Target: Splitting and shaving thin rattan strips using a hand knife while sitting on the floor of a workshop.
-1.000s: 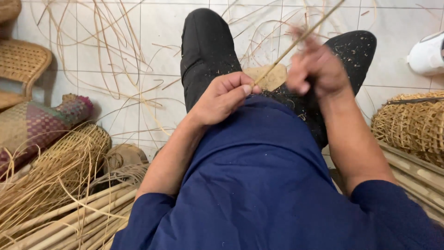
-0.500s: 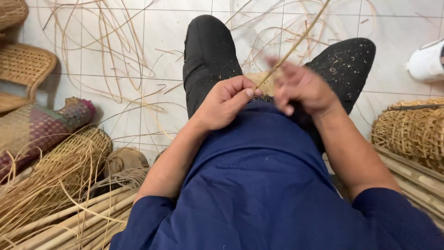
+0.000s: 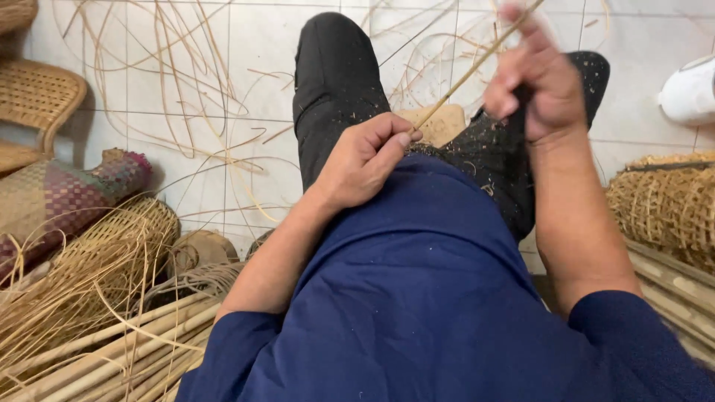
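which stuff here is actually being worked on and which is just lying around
In hand: cane strip, pinched by the left hand at its lower end and gripped higher up by the right hand.

Lying about: loose strips on the floor, woven basket, cane poles, mesh weave, wicker chair, white object.

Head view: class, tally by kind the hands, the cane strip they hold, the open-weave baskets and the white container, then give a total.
Hands: 2, left hand and right hand
Cane strip: 1, cane strip in both grips
Open-weave baskets: 2, left basket and right basket
White container: 1, white container
Total: 6
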